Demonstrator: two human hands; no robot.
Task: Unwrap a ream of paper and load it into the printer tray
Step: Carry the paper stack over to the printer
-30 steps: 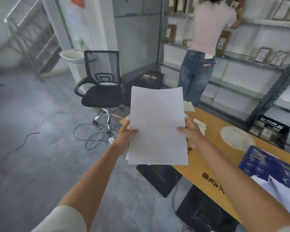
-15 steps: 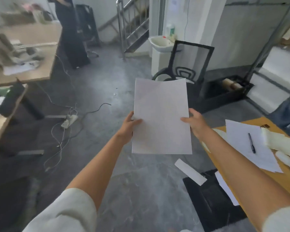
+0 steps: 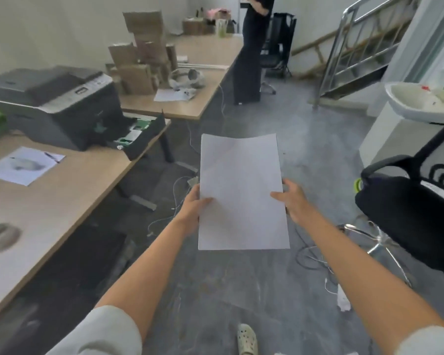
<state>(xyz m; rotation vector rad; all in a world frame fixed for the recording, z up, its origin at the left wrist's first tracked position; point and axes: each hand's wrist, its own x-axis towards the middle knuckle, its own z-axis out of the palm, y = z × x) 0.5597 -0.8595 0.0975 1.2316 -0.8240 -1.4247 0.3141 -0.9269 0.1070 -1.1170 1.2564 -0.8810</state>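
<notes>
You are carrying the paper (image 3: 242, 193) out over the floor (image 3: 241, 290), well apart from the printer (image 3: 54, 105), which sits toward the far left of the tabletop (image 3: 62, 190) with its tray (image 3: 141, 135) pulled out past the tabletop's right edge. Your left hand (image 3: 192, 208) pinches the paper's left edge, thumb on top and fingers underneath, and your right hand (image 3: 291, 198) pinches the right edge the same way; both grips sit at about mid-height of the sheets. How thick the stack is cannot be told from here, since only the top face shows. The far edge sags a little in the middle, so keep the grip firm but do not squeeze the sides inward, or the sheets will bow and splay. As you turn toward the tray, watch your feet: cables (image 3: 315, 254) trail across the floor and a chair (image 3: 415, 208) stands close on your right. Before loading, it would help to square the edges against the tabletop, then bring the stack in low and level with the tray, leading edge first. The tray appears to hold something green and white already; check that the guides are clear before you slide the paper down flat.
</notes>
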